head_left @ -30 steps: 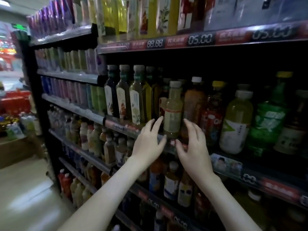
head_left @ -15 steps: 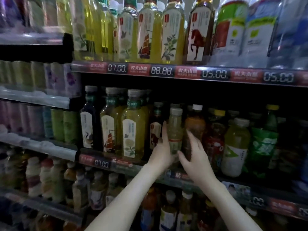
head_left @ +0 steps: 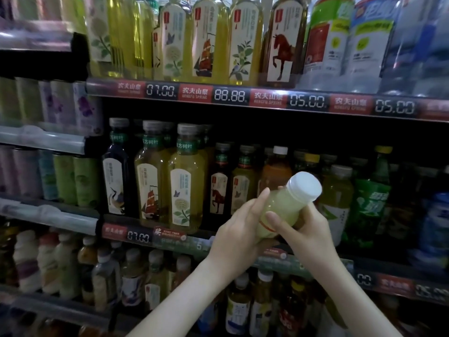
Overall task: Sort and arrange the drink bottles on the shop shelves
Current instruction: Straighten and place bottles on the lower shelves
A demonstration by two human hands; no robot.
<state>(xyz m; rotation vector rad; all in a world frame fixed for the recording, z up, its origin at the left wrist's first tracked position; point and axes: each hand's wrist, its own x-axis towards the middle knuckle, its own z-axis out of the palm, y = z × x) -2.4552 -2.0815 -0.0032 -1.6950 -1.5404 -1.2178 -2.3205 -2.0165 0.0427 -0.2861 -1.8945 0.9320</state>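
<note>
Both hands, left [head_left: 239, 229] and right [head_left: 307, 229], gripped the bottle [head_left: 283, 210] mid-frame; best keep it steady, then find matching ones.

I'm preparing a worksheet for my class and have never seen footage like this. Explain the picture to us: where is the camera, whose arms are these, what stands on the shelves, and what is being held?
There is no machine here. A person wears a wide-angle camera on the head, so this single view looks forward and down along their own bare arms. The left hand and right hand together grip one pale yellow-green bottle with a white cap, tilted, in front of the middle shelf. That shelf carries upright tea bottles on the left and a green soda bottle further right. The shelf above shows a strip of price tags. Lower shelves hold drinks too blurred to name.
</note>
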